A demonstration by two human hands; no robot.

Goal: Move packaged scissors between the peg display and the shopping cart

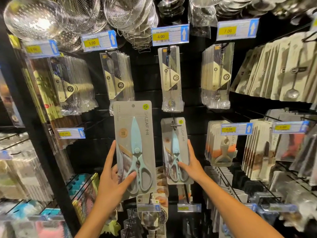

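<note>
My left hand [112, 177] grips a grey card pack of pale blue scissors [135, 146], held upright and off the peg, thumb across the handles. To its right a second pack of the same scissors [175, 152] hangs on a black peg [175, 125] of the dark display wall. My right hand [190, 164] holds that hanging pack at its right edge, thumb on the front over the scissor handles. The shopping cart is out of view.
Packs of spoons [171, 79] and other utensils hang on pegs above and to both sides, with blue and yellow price tags [169, 36]. Metal strainers [82, 14] hang along the top. A black upright post [34, 127] stands at the left. More packs [221, 145] hang at the right.
</note>
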